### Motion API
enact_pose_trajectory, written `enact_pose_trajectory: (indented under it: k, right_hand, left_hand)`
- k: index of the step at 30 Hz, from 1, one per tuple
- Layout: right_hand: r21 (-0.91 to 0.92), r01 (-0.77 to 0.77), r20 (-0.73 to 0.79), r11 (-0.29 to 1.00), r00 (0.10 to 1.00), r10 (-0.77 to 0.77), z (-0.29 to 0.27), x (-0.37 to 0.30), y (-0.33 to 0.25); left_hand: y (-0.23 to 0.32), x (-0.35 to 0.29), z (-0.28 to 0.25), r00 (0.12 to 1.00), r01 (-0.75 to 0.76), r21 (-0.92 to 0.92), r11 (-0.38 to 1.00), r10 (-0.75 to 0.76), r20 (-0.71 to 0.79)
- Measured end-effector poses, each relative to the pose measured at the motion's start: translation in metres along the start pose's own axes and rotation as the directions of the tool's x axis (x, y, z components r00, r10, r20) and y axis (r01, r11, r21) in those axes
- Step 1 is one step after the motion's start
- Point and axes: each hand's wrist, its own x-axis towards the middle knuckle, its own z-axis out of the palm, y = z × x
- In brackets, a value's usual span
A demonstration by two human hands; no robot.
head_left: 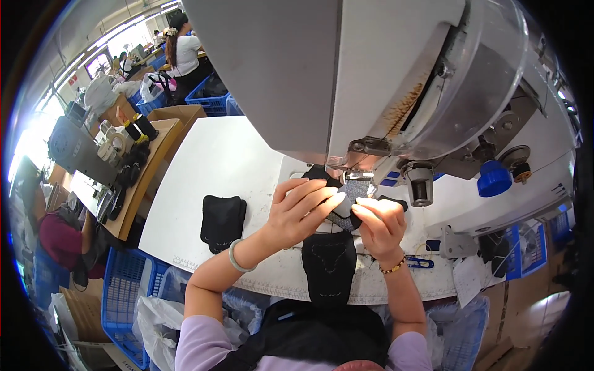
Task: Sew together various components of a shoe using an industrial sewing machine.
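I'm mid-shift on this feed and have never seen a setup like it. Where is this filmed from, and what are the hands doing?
There's no robot here: one picture, from a wide fisheye camera on the person's head, looking down, so straight edges bend. Its left is the person's left.

The large pale machine looks like a sewing machine. Below its head, the right hand pinches a grey-and-black piece. The left hand has its fingertips at the piece's other side; whether they pinch it is hard to tell.

On the white table lie some black pads to the left and a stitched black piece near the front edge.
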Motion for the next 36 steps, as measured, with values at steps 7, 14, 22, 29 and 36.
enact_pose_trajectory:
  k: [7, 14, 22, 29, 36]
  right_hand:
    - [0.113, 0.018, 0.111, 0.993, 0.993, -0.031, -0.018, 0.001, 0.014]
    - [0.140, -0.040, 0.229, 0.989, 0.973, 0.007, -0.025, -0.001, 0.009]
    - [0.093, -0.054, 0.235, 0.994, 0.971, 0.031, -0.021, 0.000, 0.009]
    - [-0.018, -0.029, 0.243, 0.999, 0.969, 0.032, -0.017, 0.007, -0.003]
    - [-0.126, -0.063, 0.193, 0.990, 0.977, 0.087, -0.005, 0.016, -0.025]
  left_hand:
    - [0.005, 0.022, -0.012, 0.990, -0.131, -0.053, 0.990, 0.134, 0.050]
    - [0.003, 0.019, -0.014, 0.978, -0.160, -0.112, 0.981, 0.173, 0.116]
    - [-0.008, 0.023, -0.012, 0.972, -0.158, -0.124, 0.980, 0.176, 0.155]
    - [-0.015, 0.021, -0.007, 0.983, -0.123, -0.154, 0.980, 0.141, 0.113]
    - [-0.028, 0.010, 0.011, 1.000, -0.004, -0.329, 0.944, 0.003, -0.003]
